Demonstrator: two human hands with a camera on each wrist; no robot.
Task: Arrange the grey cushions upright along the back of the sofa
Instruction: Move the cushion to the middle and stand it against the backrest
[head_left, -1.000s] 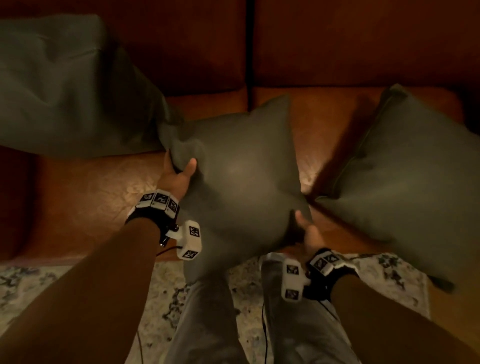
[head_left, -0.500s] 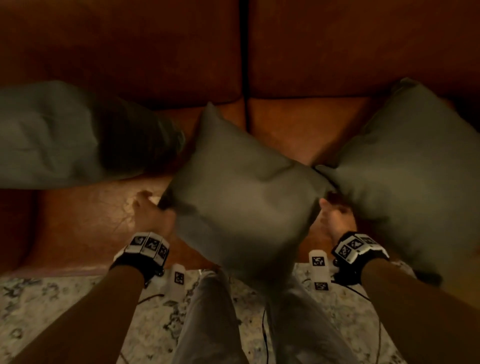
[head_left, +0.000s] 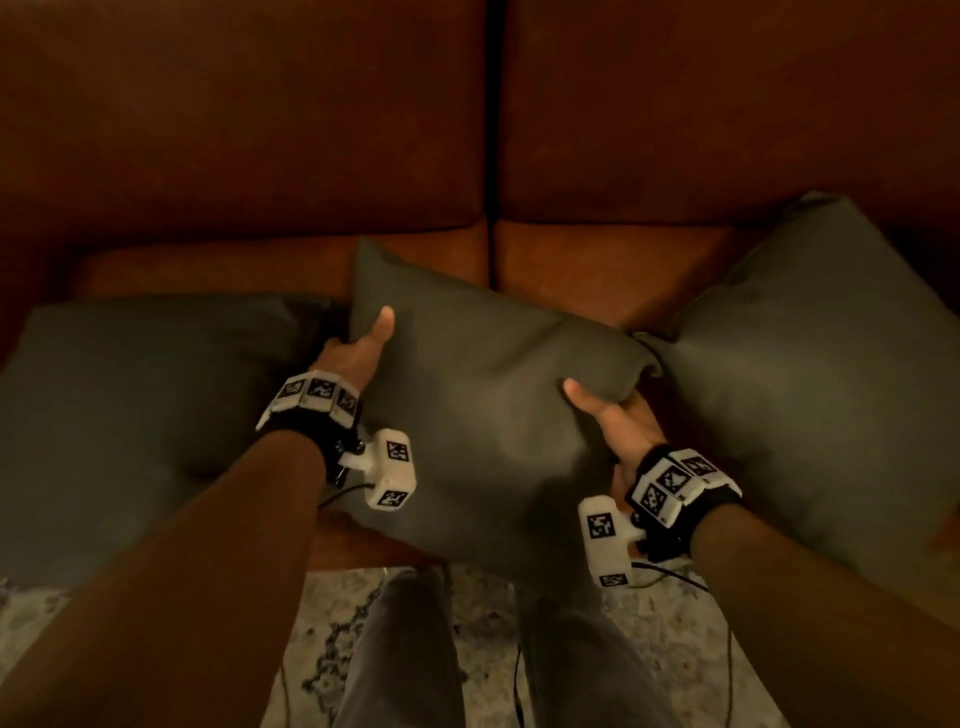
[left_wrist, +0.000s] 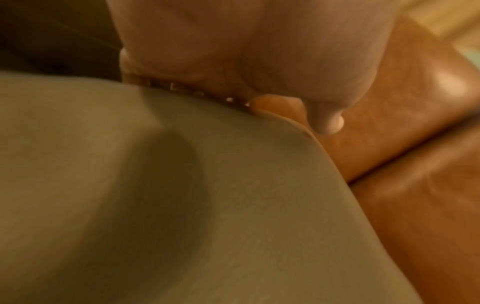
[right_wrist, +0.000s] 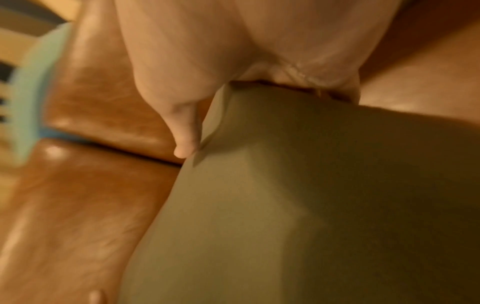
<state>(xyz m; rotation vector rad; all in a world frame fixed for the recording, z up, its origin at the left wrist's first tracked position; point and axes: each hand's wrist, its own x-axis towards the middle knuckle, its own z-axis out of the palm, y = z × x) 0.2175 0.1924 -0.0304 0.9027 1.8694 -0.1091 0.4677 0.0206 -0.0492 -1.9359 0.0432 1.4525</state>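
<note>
Three grey cushions are on the brown leather sofa. Both hands hold the middle cushion (head_left: 488, 415) above the seat, tilted. My left hand (head_left: 358, 353) grips its left edge, thumb on top and fingers hidden behind; the wrist view shows the cushion (left_wrist: 182, 205) with the thumb (left_wrist: 327, 121) at its rim. My right hand (head_left: 608, 415) grips the right corner, thumb on the front face; its wrist view shows the cushion (right_wrist: 311, 205) pinched. The left cushion (head_left: 135, 405) lies flat on the seat. The right cushion (head_left: 810, 374) leans by the sofa's right end.
The sofa's back cushions (head_left: 260, 119) rise behind, split by a dark seam (head_left: 491, 130). Bare seat leather (head_left: 597, 270) shows behind the held cushion. A patterned rug (head_left: 322, 649) and my trouser legs (head_left: 410, 649) are below the sofa's front edge.
The middle cushion has been turned and moved back over the seat. Both hands shifted their hold to its side edges. The left cushion has dropped from the air onto the seat.
</note>
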